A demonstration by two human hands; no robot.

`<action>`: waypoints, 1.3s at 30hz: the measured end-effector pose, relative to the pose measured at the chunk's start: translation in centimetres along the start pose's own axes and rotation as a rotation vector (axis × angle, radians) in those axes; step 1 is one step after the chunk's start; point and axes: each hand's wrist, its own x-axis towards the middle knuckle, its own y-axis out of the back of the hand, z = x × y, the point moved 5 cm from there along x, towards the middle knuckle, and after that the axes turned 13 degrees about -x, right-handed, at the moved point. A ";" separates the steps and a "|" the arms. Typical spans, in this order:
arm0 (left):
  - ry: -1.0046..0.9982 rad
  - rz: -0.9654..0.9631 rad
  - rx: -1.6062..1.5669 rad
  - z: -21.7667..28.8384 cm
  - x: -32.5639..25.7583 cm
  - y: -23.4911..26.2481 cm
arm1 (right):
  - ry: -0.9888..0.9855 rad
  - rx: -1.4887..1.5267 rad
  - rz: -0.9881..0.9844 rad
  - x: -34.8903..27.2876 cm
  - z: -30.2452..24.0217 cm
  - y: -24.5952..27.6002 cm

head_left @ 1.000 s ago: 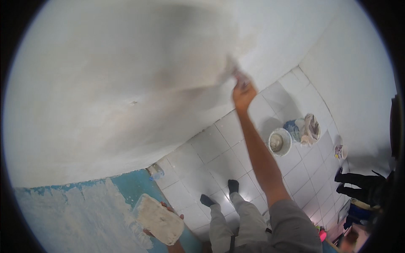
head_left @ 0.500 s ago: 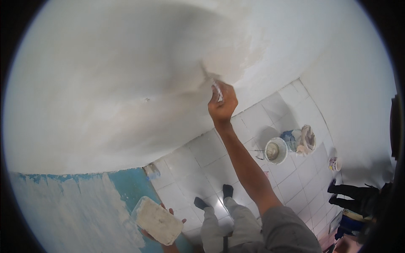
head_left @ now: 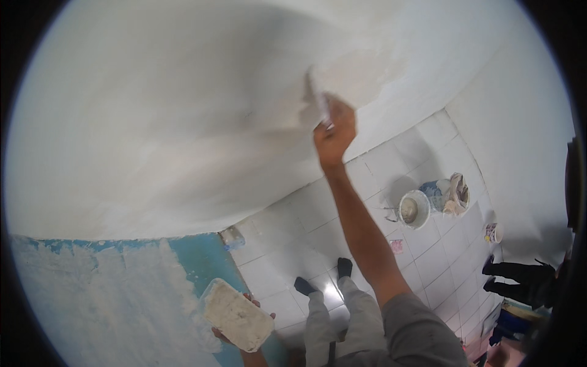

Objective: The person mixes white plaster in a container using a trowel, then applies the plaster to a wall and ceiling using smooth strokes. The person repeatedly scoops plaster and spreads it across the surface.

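Observation:
Up against the white wall [head_left: 153,122], my right hand [head_left: 337,129] is closed around the pale handle of a putty knife [head_left: 323,105]. Motion blurs the tool, and its blade edge is at the wall by a damp-looking beige patch [head_left: 354,73]. Lower down, my left hand [head_left: 221,334] grips a shallow rectangular plastic tub [head_left: 211,290] from beneath, its fingers curled round the sides. Off-white putty [head_left: 239,315] fills the tub; the palm is hidden under it.
A blue wall partly coated white [head_left: 122,293] stands at lower left. On the tiled floor [head_left: 318,214] are a white bucket [head_left: 422,211] with pale mix, an opened bag [head_left: 455,192] and a small tub [head_left: 494,232]. Another person's dark-clothed legs [head_left: 520,275] are at right.
My right hand has moved up and slightly right with the putty knife along the wall. The whole view has shifted a little; the tub stays in my left hand.

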 end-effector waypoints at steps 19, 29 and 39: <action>0.035 0.023 0.021 9.9 -0.9 1.7 | -0.377 -0.115 0.052 -16.2 1.8 -3.3; 0.023 -0.041 0.078 12.9 -1.0 -0.2 | -0.306 0.001 -0.199 -22.6 -3.2 -2.2; -0.026 0.070 0.027 13.0 -2.8 3.0 | -0.518 -0.072 0.030 -15.0 13.9 -3.1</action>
